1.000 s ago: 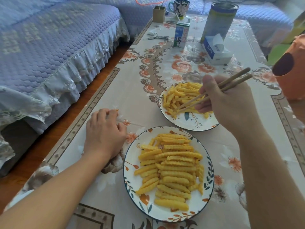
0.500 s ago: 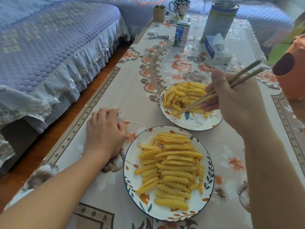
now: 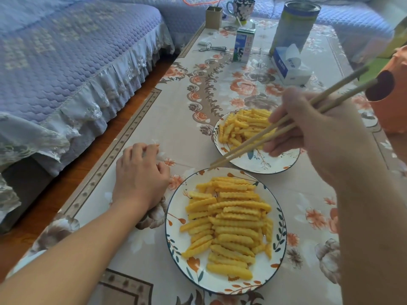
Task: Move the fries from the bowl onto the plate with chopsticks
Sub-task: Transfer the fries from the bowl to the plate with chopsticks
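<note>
A: Head view: the right hand point(image 3: 317, 137) is seen at the right of the frame, its fingers closed around a pair of chopsticks point(image 3: 259, 139). The sticks run from upper right down to centre, and their tips are placed just over the far rim of the plate point(image 3: 174, 219). No fry is seen between the tips.

B: And the fries?

A: Two heaps are shown. One heap of fries point(image 3: 244, 126) is held in the bowl point(image 3: 259, 164), right of centre, partly crossed by the sticks. A larger heap point(image 3: 229, 223) is laid in rows on the plate, at lower centre.

B: How is the left hand point(image 3: 141, 177) placed?

A: It is rested on the floral tablecloth point(image 3: 136, 245), left of the plate, with the fingers curled loosely; nothing is seen to be gripped in it.

B: What else is shown?

A: At the top of the frame a milk carton point(image 3: 243, 46), a tall tin point(image 3: 293, 25), a tissue box point(image 3: 290, 67) and a mug point(image 3: 241, 8) are stood well apart from the dishes. A blue sofa cover point(image 3: 66, 62) is seen at upper left.
</note>
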`<action>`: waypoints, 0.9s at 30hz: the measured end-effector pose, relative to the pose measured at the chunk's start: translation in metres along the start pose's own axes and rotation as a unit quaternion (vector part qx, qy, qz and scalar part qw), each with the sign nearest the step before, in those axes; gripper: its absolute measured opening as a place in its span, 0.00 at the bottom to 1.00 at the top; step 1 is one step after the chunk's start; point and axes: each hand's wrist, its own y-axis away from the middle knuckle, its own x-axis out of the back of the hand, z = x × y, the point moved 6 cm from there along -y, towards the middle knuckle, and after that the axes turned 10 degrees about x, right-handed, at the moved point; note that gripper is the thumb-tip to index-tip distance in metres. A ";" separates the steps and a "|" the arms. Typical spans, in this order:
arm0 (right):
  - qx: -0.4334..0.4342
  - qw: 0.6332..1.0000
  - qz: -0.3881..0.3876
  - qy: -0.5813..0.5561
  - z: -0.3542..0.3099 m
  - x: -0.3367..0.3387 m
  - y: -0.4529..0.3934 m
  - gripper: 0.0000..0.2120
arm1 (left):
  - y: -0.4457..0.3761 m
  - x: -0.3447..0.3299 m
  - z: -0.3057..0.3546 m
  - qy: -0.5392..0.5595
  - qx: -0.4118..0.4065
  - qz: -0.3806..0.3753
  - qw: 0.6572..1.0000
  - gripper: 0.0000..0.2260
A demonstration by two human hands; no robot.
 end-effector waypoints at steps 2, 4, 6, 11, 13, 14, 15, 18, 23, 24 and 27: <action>0.007 0.998 0.052 0.039 0.007 0.014 -0.005 0.19 | 0.000 0.000 -0.001 -0.001 0.000 -0.001 1.000 0.16; 0.000 0.994 0.071 0.082 0.016 0.021 -0.007 0.19 | 0.000 0.000 -0.001 0.000 -0.002 0.000 1.000 0.16; -0.005 0.991 0.081 0.104 0.022 0.024 -0.007 0.19 | 0.001 0.001 0.000 0.001 -0.003 0.000 1.000 0.16; -0.005 0.988 0.086 0.124 0.029 0.019 -0.008 0.18 | 0.001 0.002 0.001 0.004 -0.001 -0.002 1.000 0.17; -0.008 0.989 0.080 0.128 0.030 0.017 -0.008 0.19 | 0.001 0.002 0.000 0.006 0.000 -0.003 1.000 0.17; -0.009 0.989 0.078 0.128 0.030 0.016 -0.008 0.19 | 0.001 0.001 0.000 0.006 0.000 -0.002 1.000 0.16; -0.009 0.989 0.078 0.128 0.029 0.017 -0.008 0.19 | 0.001 0.002 0.000 0.006 0.001 -0.001 1.000 0.16; -0.009 0.988 0.084 0.129 0.026 0.019 -0.007 0.19 | 0.001 0.001 0.000 0.004 0.003 -0.001 1.000 0.15; -0.024 0.988 0.076 0.129 0.031 0.013 -0.007 0.18 | 0.001 0.002 0.000 0.004 0.001 -0.002 1.000 0.14; -0.027 0.989 0.072 0.130 0.031 0.013 -0.007 0.18 | 0.001 0.002 0.000 0.004 0.000 -0.002 1.000 0.14; -0.025 0.991 0.068 0.109 0.026 0.016 -0.007 0.20 | 0.001 0.001 0.000 0.004 -0.001 -0.001 1.000 0.15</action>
